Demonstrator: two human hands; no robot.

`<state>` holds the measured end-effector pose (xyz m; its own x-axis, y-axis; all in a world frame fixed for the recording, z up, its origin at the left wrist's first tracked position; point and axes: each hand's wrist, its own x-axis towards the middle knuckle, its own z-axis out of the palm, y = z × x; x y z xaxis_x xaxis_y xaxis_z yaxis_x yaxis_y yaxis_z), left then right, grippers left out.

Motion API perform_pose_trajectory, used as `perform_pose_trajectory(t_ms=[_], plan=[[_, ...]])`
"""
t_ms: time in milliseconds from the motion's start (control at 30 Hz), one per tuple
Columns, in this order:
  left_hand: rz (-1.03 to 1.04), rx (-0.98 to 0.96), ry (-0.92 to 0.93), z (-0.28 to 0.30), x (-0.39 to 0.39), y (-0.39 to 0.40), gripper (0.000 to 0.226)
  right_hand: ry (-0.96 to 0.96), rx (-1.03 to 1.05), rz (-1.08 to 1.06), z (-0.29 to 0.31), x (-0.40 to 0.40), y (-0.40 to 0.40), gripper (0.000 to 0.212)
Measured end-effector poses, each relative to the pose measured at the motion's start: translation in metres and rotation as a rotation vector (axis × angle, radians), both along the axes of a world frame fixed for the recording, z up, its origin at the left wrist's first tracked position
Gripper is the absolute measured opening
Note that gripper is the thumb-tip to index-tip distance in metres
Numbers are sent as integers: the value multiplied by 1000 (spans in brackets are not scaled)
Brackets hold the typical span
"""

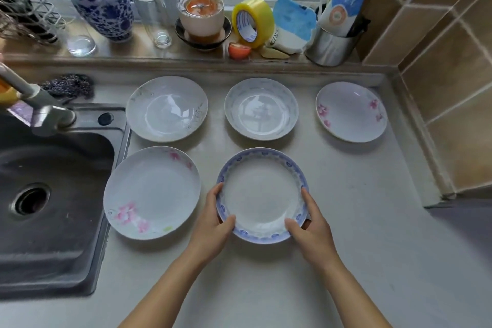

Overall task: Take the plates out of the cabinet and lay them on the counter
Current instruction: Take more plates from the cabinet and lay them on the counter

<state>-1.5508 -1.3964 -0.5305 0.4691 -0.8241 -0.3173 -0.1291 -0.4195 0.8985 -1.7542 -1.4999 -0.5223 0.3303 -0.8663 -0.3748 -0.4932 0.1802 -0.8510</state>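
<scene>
While both hands clasp the round blue-rimmed plate [262,196], left grip [213,217], right grip [310,224] (glossy china), smooth counter [359,221]

Blue-rimmed plate [262,196] between left hand [213,224] and right hand [311,229], on counter [359,247]

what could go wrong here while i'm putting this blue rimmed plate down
1. The blue-rimmed plate sits close beside the pink-flowered plate; a sideways nudge could clink their rims together.
2. That pink-flowered plate lies right at the sink edge, so a bump might tip it in.
3. Left hand and right hand grip only the near rim; it could slip.
</scene>
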Motion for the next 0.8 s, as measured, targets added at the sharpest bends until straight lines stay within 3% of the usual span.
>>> perform_pose_trajectory(t_ms=[333, 533, 800], plan=[[-17, 10, -12, -3, 1, -5, 74, 27, 1, 7, -9, 1, -4, 78], [-18, 107, -243, 4, 8, -3, 86, 81, -35, 72, -4, -5, -13, 77], [-11, 209, -340, 8, 21, -13, 55, 217, -132, 25, 2, -5, -27, 46]])
